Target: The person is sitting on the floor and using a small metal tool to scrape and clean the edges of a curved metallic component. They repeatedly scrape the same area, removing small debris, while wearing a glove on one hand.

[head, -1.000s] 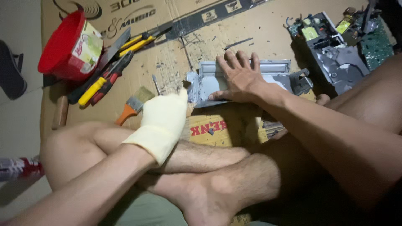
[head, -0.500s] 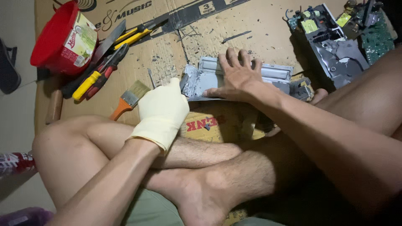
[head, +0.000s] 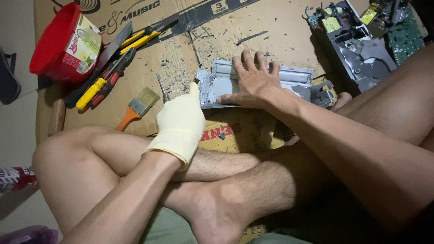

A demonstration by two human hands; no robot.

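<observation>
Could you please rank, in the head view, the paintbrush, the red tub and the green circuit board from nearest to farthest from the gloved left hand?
From the left hand:
1. Paintbrush, just to its left on the cardboard.
2. Red tub, far upper left.
3. Green circuit board, far upper right corner.

Bare cardboard [head: 280, 40] beyond grey casing [head: 289, 77]; tools [head: 108, 77] crowding left

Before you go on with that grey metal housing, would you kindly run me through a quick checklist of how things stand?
1. Right hand flat on the grey housing: ok.
2. Gloved left hand at the housing's left edge: ok.
3. Right hand gloved: not ok, bare.
4. Screwdriver beside the left hand: ok.
5. Cardboard free of metal shavings: not ok.
6. What the left hand grips: cannot tell.
</observation>
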